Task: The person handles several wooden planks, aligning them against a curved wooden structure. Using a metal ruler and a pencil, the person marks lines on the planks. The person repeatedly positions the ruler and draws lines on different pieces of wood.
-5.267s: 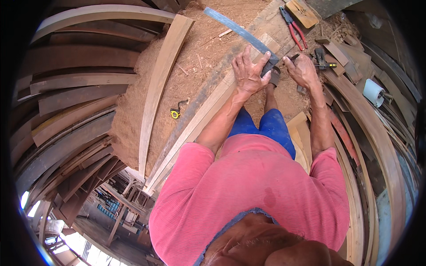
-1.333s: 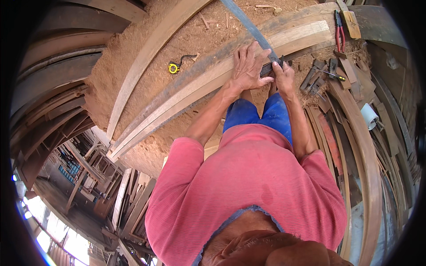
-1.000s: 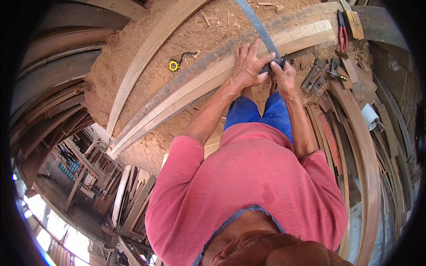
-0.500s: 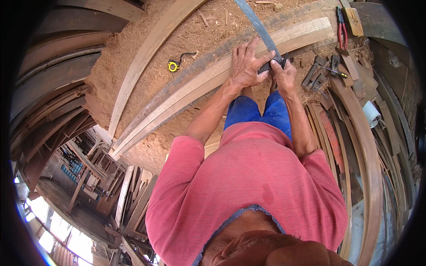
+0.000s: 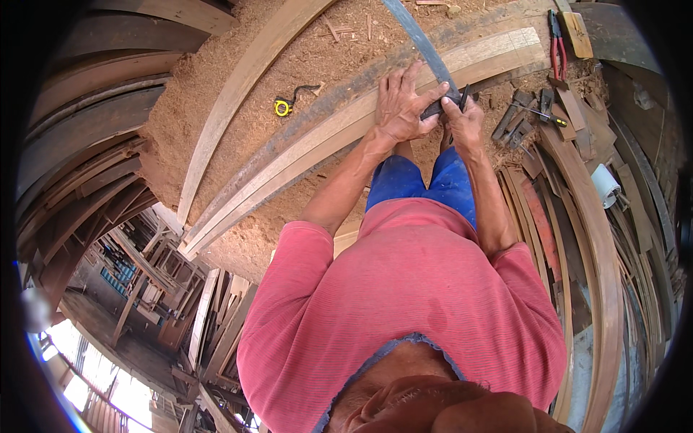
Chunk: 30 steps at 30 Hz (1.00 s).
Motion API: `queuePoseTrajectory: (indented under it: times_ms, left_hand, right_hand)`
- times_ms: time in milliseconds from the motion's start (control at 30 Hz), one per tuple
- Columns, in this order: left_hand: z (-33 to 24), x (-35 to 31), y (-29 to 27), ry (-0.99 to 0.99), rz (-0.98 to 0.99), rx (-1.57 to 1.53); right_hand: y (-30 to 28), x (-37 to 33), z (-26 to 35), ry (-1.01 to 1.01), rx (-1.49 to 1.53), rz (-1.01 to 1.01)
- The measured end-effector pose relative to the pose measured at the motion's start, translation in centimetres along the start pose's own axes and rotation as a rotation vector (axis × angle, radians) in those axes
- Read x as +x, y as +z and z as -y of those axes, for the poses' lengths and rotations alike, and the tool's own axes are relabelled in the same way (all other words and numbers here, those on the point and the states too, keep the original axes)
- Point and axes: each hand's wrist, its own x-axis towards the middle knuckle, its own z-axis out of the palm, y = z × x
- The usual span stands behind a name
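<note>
Honestly, left hand [image 5: 404, 108] grips the square [image 5: 426, 52] on the plank [image 5: 498, 53], right hand [image 5: 467, 124] beside it pinches a dark tool [image 5: 464, 95]; looser left grip could skew the square

The pink, finely striped shirt [image 5: 404, 274] has 2 short sleeves [image 5: 292, 252], 1 dark patch [image 5: 435, 312] and a blue-edged neckline [image 5: 416, 338]; shorts [image 5: 395, 179] are blue.

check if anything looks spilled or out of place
Sawdust and wood chips are strewn beside the pale beam, and dark tools lie jumbled right of the right hand; it looks untidy, though nothing appears clearly damaged.
</note>
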Motion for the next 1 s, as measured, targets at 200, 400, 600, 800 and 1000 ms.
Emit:
queuePoseTrajectory:
  times_ms: [200,400,600,800,1000]
  left_hand:
    - [-0.2,0.0,-0.1,0.001,-0.02,0.024]
    - [-0.3,0.1,-0.2,0.001,-0.021,0.038]
    - [-0.1,0.0,0.1,-0.001,0.01,0.024]
    - [0.0,-0.1,0.1,0.003,0.023,0.003]
    - [-0.3,0.0,-0.1,-0.01,0.03,-0.008]
  right_hand:
    - [-0.2,0.1,0.0,0.001,-0.018,0.005]
    - [0.5,-0.1,0.3,-0.019,0.044,-0.014]
    - [-0.5,-0.2,2.1,-0.101,-0.282,-0.073]
    - [-2.9,-1.3,7.3,-0.58,-0.768,-0.262]
    - [-1.5,-0.2,9.7,-0.614,-0.725,-0.031]
